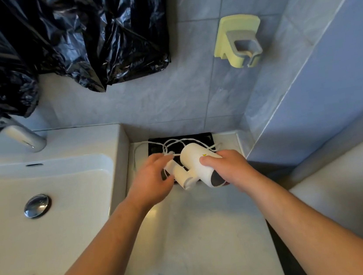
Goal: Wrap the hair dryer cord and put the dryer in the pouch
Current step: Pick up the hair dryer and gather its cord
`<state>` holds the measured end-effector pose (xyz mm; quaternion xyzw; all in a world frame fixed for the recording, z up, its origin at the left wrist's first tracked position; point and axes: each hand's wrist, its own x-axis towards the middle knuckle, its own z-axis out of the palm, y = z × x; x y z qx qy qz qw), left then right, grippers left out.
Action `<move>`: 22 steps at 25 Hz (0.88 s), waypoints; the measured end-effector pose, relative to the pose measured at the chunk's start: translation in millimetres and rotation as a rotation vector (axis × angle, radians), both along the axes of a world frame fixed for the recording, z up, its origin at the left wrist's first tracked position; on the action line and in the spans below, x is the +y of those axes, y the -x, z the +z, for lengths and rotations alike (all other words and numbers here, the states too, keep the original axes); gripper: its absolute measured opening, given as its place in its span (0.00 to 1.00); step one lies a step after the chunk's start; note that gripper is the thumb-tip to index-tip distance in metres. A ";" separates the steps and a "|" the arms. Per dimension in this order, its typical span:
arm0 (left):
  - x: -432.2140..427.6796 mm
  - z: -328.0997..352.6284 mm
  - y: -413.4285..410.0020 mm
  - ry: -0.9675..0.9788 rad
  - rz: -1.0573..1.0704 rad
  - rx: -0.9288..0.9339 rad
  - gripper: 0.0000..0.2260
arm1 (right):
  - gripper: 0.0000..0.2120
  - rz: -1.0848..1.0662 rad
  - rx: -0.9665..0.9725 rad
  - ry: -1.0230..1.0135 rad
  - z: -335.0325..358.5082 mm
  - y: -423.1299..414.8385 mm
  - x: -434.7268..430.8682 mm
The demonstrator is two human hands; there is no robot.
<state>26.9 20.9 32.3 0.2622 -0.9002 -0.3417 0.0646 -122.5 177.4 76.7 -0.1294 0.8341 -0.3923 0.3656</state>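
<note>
A white hair dryer (193,158) lies over a flat black pouch (201,138) on the white counter by the wall. My right hand (227,168) grips the dryer's barrel near its dark grille end. My left hand (152,178) holds the folded handle, fingers curled at its end where the cord leaves it. The white cord (170,143) lies in loose loops on the pouch and the counter behind the dryer. Most of the pouch is hidden by the dryer and my hands.
A white sink (46,195) with a chrome drain plug (37,205) and tap (25,136) is on the left. Black plastic sheeting (61,38) hangs on the tiled wall above. A yellow and grey wall holder (239,41) is mounted upper right. Counter surface (195,238) extends toward me.
</note>
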 end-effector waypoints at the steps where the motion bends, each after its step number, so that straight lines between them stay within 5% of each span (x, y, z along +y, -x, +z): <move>1: 3.8 1.1 -0.7 0.031 -0.046 -0.016 0.25 | 0.22 0.002 0.007 -0.011 7.8 -2.0 5.2; 7: 20.9 21.7 1.7 0.222 -0.227 0.153 0.20 | 0.14 -0.043 -0.068 0.067 49.2 -6.7 36.3; 12: 24.9 64.6 2.3 0.169 -0.263 0.214 0.15 | 0.10 -0.032 0.080 0.391 76.8 -14.7 62.0; 18: 37.1 119.9 -7.7 -0.032 -0.130 0.295 0.11 | 0.32 0.010 0.076 0.668 98.9 -21.3 72.5; 22: 56.8 143.9 -15.1 -0.150 0.038 0.391 0.09 | 0.38 -0.088 0.022 0.833 107.6 -38.5 62.2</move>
